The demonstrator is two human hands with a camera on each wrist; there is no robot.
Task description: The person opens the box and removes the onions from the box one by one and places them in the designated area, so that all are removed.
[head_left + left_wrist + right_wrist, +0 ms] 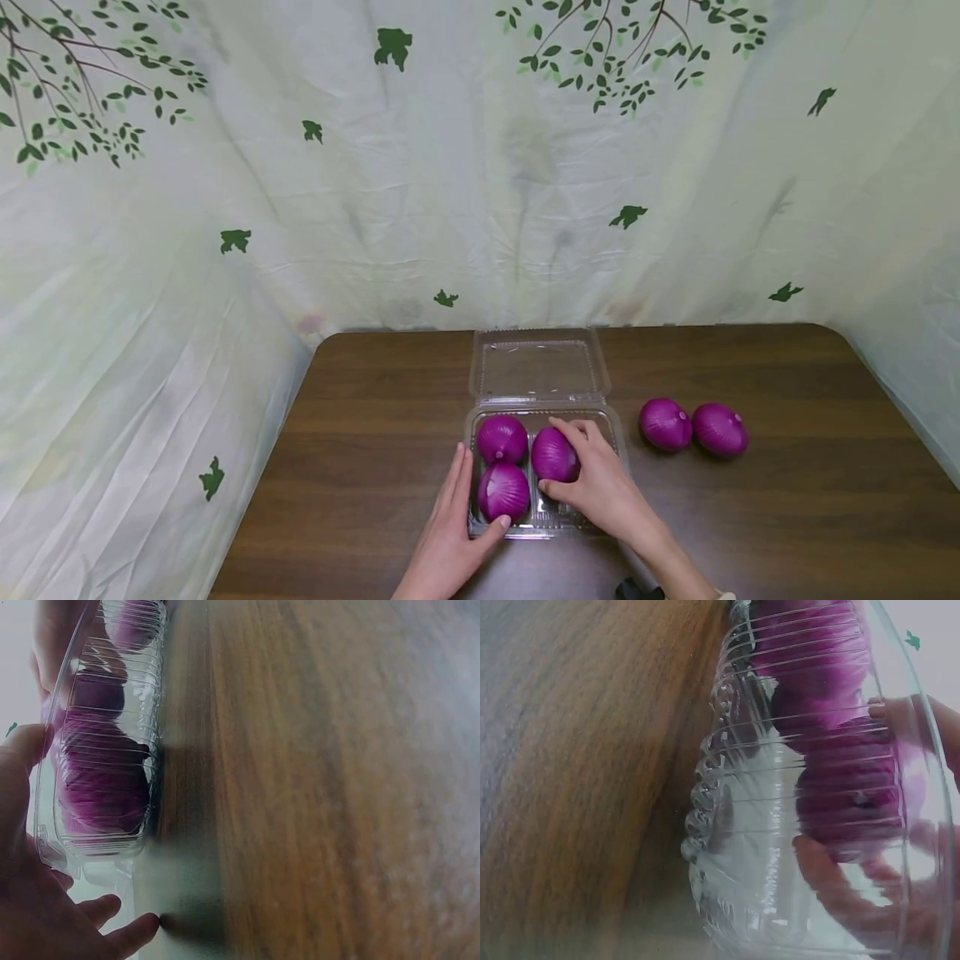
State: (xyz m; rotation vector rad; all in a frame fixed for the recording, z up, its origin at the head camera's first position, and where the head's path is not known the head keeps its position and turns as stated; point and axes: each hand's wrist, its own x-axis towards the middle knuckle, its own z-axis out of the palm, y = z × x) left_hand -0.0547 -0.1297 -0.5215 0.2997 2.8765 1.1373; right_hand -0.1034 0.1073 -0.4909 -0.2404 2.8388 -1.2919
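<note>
A clear plastic clamshell container (543, 531) stands on the table with its lid (540, 367) folded back. Two purple onions, one behind (502, 439) and one in front (504, 492), sit in its left half. My right hand (600, 483) holds a third onion (555, 455) between thumb and fingers, inside the right half; the right wrist view shows this onion (851, 791) through the ribbed wall. My left hand (453, 533) rests along the container's left side, fingers straight, thumb at the front rim. In the left wrist view the left thumb (30, 742) touches the rim.
Two more purple onions, a nearer-left one (665, 424) and another (720, 430), lie side by side on the wooden table (810, 500), right of the container. A pale leaf-printed cloth (480, 167) hangs behind. A small black object (637, 590) shows at the bottom edge.
</note>
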